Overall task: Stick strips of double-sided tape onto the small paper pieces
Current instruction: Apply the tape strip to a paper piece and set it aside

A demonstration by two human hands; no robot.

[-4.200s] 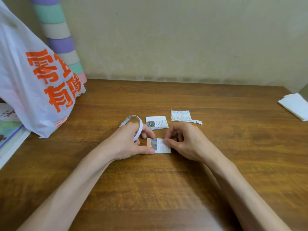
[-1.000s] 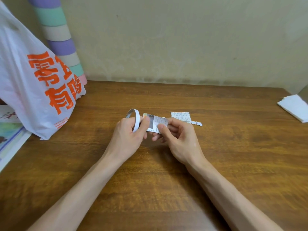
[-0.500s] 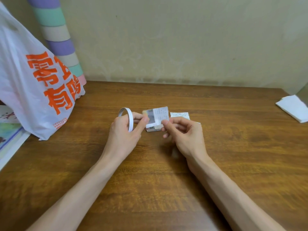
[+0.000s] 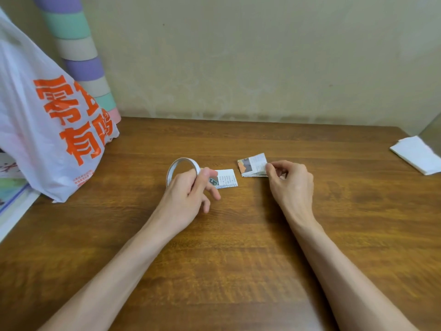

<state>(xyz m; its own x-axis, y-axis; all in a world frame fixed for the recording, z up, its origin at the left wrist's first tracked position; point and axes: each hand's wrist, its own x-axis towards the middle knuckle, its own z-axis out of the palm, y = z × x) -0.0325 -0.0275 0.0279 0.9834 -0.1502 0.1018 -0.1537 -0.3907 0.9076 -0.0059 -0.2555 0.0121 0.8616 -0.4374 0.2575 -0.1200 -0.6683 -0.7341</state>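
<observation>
Taped piece [image 4: 253, 163] is out of my left grip [image 4: 191, 187]; right grip [image 4: 290, 185] alone pinches it now, left clasps the tape roll [image 4: 181, 163], next piece [image 4: 226, 180] by its thumb, so next strip is due.

surface: brown wooden table [image 4: 238, 247] | left side: white plastic bag with orange characters [image 4: 47, 130] stands on it, printed sheets [image 4: 10, 197] at its foot | centre: single paper piece [image 4: 226, 179] lies flat, small stack of paper pieces [image 4: 253, 173] just right of it, not touching | far right edge: folded white paper [image 4: 417, 155]
</observation>
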